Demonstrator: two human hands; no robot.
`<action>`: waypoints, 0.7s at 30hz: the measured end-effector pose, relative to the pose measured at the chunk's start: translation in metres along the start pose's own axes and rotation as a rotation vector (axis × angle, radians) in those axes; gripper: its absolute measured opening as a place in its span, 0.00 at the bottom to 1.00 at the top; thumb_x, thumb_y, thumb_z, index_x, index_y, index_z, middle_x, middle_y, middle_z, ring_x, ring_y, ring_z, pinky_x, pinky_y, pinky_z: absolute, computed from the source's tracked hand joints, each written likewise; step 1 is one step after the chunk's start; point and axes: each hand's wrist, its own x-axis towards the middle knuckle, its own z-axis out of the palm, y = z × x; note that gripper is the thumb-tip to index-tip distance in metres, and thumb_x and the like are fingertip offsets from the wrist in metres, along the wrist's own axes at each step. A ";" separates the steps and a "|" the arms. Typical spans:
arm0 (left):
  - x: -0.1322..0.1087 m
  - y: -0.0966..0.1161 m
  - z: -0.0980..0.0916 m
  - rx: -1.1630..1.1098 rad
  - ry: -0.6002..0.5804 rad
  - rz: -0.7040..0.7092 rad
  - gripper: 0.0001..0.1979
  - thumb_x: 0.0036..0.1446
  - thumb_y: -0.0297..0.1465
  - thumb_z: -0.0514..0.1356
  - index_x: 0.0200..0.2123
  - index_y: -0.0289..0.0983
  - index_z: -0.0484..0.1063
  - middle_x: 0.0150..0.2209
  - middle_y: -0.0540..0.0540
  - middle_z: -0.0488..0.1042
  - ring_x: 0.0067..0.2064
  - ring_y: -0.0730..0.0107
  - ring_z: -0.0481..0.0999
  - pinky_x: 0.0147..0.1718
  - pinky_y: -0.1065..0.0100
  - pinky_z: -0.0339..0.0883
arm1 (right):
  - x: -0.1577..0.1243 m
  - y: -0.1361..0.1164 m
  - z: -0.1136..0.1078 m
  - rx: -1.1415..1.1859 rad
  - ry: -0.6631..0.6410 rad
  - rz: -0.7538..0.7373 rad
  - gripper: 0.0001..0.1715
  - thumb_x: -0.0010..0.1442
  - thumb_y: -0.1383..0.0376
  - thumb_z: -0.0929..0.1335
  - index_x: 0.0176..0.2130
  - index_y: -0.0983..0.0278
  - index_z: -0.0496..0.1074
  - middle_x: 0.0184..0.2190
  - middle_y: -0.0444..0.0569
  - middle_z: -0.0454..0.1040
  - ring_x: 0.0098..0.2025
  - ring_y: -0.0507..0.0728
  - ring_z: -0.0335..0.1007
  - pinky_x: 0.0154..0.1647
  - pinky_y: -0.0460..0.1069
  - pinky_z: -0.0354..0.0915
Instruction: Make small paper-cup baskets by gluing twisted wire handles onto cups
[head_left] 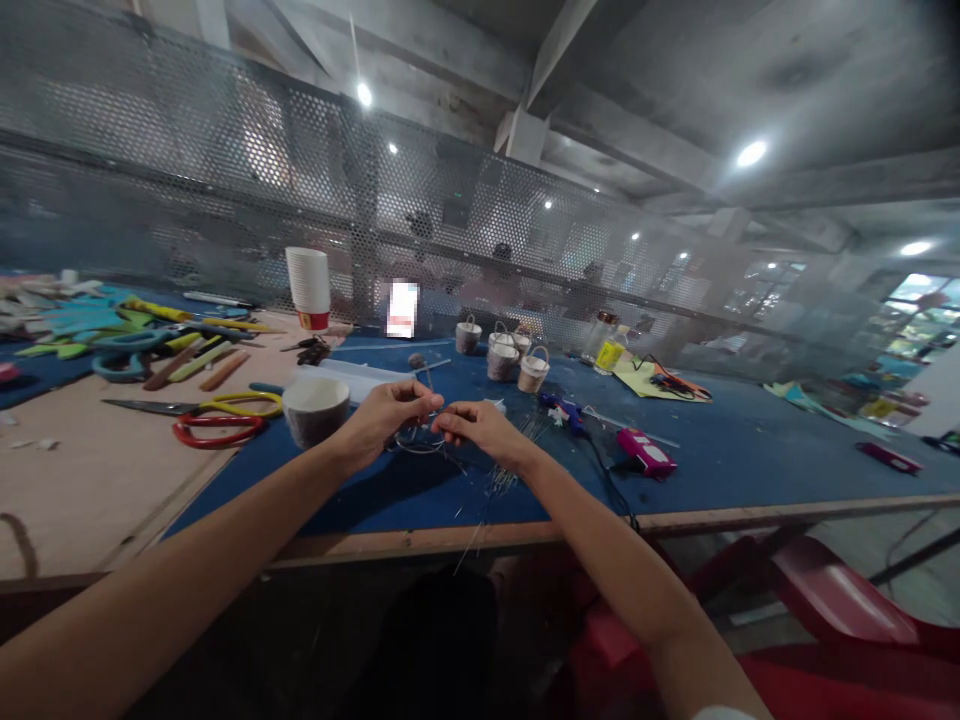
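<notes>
My left hand (397, 412) and right hand (484, 428) are pinching thumb to finger, nearly meeting; my bare forearms (240, 535) are converging forward.

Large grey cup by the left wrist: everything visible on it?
The large grey cup is round and open-topped, with a pale rim and a mottled, rough-looking grey outside; no handle shows, and its material is unclear. It stands upright on the blue table surface, between the scissors and the left hand. Whether the wrist touches it, I can't tell.
</notes>
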 end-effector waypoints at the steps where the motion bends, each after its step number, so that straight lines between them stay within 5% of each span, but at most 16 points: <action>1: 0.000 0.000 0.000 -0.032 -0.020 -0.020 0.10 0.48 0.35 0.71 0.28 0.36 0.76 0.25 0.51 0.72 0.27 0.76 0.68 0.29 0.72 0.60 | 0.000 0.000 0.000 0.022 -0.006 0.004 0.20 0.58 0.51 0.70 0.36 0.66 0.77 0.27 0.44 0.70 0.29 0.49 0.62 0.33 0.45 0.59; 7: -0.002 0.003 -0.001 -0.093 -0.108 -0.017 0.10 0.49 0.34 0.70 0.25 0.35 0.75 0.27 0.50 0.73 0.28 0.75 0.68 0.30 0.71 0.61 | -0.003 -0.001 0.000 0.063 -0.024 0.054 0.22 0.57 0.49 0.71 0.35 0.66 0.77 0.27 0.44 0.69 0.29 0.49 0.61 0.32 0.45 0.59; 16: -0.002 0.000 0.003 0.092 -0.009 0.098 0.13 0.49 0.36 0.70 0.23 0.36 0.71 0.21 0.52 0.70 0.25 0.76 0.67 0.27 0.70 0.59 | 0.000 0.006 0.001 -0.029 -0.011 0.036 0.22 0.58 0.49 0.70 0.37 0.66 0.77 0.27 0.44 0.71 0.29 0.50 0.63 0.33 0.45 0.60; 21: -0.002 0.003 0.002 -0.009 -0.100 0.008 0.11 0.51 0.37 0.69 0.28 0.36 0.74 0.25 0.51 0.72 0.27 0.75 0.69 0.30 0.70 0.62 | -0.002 0.004 0.000 0.016 -0.010 0.056 0.21 0.59 0.50 0.69 0.36 0.66 0.77 0.27 0.44 0.70 0.29 0.49 0.63 0.32 0.44 0.59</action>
